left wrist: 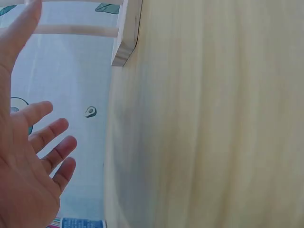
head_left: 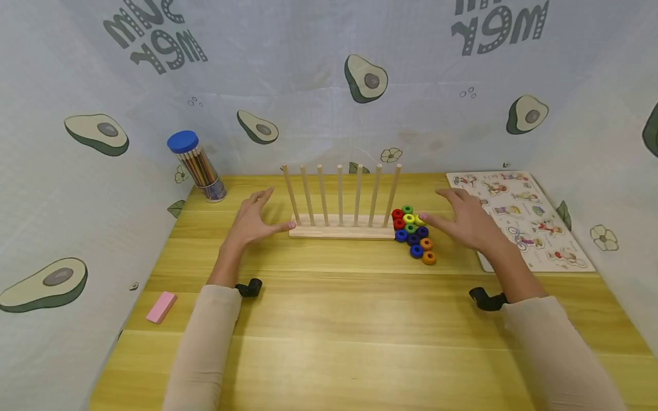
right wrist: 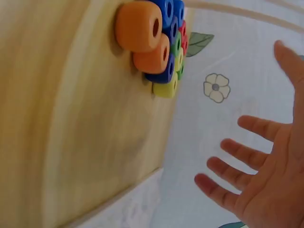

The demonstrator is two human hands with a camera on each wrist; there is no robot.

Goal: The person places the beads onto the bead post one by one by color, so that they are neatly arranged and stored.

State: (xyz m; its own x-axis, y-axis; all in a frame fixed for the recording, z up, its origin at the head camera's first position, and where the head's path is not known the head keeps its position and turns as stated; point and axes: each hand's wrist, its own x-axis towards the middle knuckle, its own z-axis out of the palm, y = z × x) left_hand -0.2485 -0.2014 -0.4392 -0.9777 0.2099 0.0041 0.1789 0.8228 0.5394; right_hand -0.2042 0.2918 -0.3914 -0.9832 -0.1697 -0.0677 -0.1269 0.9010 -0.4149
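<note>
My left hand (head_left: 251,222) is spread beside the left end of a wooden peg rack (head_left: 341,233), its thumb near the base's corner. In the left wrist view the hand (left wrist: 28,156) holds nothing and its fingers are apart. Several upright wooden pegs (head_left: 340,194) stand bare in the rack. Against the rack's right end lies a cluster of coloured beads (head_left: 410,228) in red, green, yellow, blue, dark blue and orange. My right hand (head_left: 470,220) is spread just right of them, thumb close to a yellow bead. The right wrist view shows that hand (right wrist: 266,175) with nothing in it, apart from the orange beads (right wrist: 140,27).
A picture puzzle board (head_left: 519,220) lies at the right, partly under the right hand's wrist in view. At the back left stands a blue-lidded jar of pencils (head_left: 197,165). A pink block (head_left: 161,307) lies near the left edge of the wooden table (head_left: 349,342).
</note>
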